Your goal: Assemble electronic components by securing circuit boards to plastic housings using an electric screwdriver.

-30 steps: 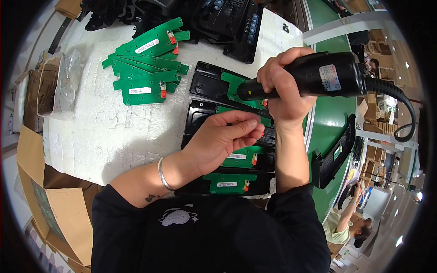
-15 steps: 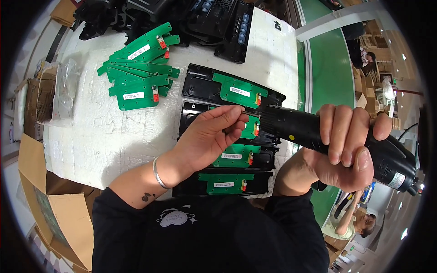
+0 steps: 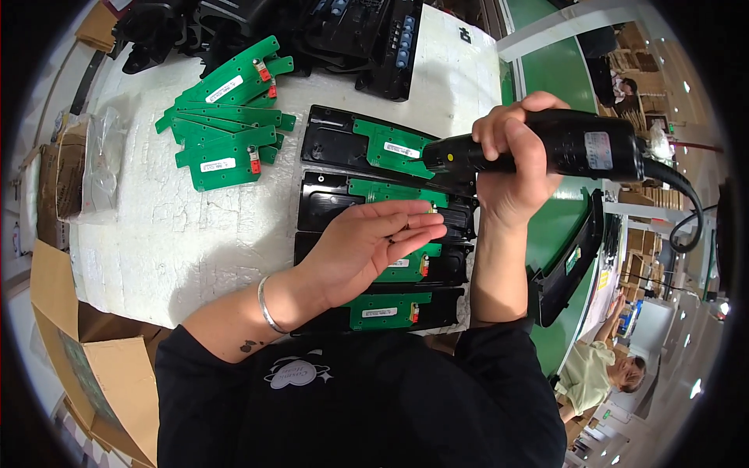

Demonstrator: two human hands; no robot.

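My right hand (image 3: 519, 152) is wrapped round a black corded electric screwdriver (image 3: 577, 140). Its bit points left, reaching the green circuit board (image 3: 374, 144) in the farthest black plastic panel (image 3: 328, 140); whether the tip touches cannot be made out. Nearer to me, my left hand (image 3: 367, 242) is cupped palm up with small dark screws (image 3: 392, 239) in its fingers. It hovers over the middle panels and partly covers their boards. In the nearest black panel (image 3: 320, 316) lies another green board (image 3: 382, 310) with a white label and a red-and-white connector.
A fanned pile of green boards (image 3: 226, 144) lies on the white foam surface (image 3: 148, 234). Black plastic housings (image 3: 328, 47) stand at the back. Another black panel (image 3: 573, 257) rests on the green belt at right. An open cardboard box (image 3: 117, 374) is at lower left; a person (image 3: 597, 370) sits beyond.
The screwdriver has moved away from my left fingers and swung round to the farthest panel's board. My left hand has opened into a cup, and the panel on the belt has come into view.
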